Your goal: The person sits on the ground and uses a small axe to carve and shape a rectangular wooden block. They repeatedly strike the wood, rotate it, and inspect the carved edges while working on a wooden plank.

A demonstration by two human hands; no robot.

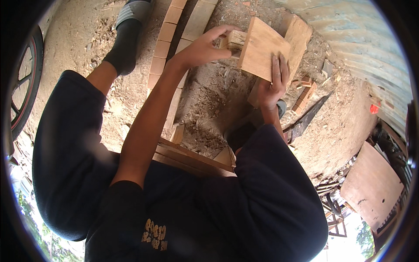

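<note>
My left hand (207,47) reaches out to a small rough-edged wooden block (236,39), its thumb and fingers closed around the block's left end. Directly to the right is a flat square wooden board (264,49), tilted, its left edge against or very near the block. My right hand (275,83) grips the lower right part of this board with the fingers flat on its face; the thumb is hidden. Behind the board a longer wooden plank (300,37) slants away, partly covered. Whether the block and board are joined cannot be seen.
Two curved rows of wooden pieces (167,34) lie on the dirt floor, left of centre. A dark blade-like tool (312,114) and small wood pieces (304,97) lie right of my foot. Corrugated metal sheet (362,39) borders the right; a wheel (27,83) stands far left.
</note>
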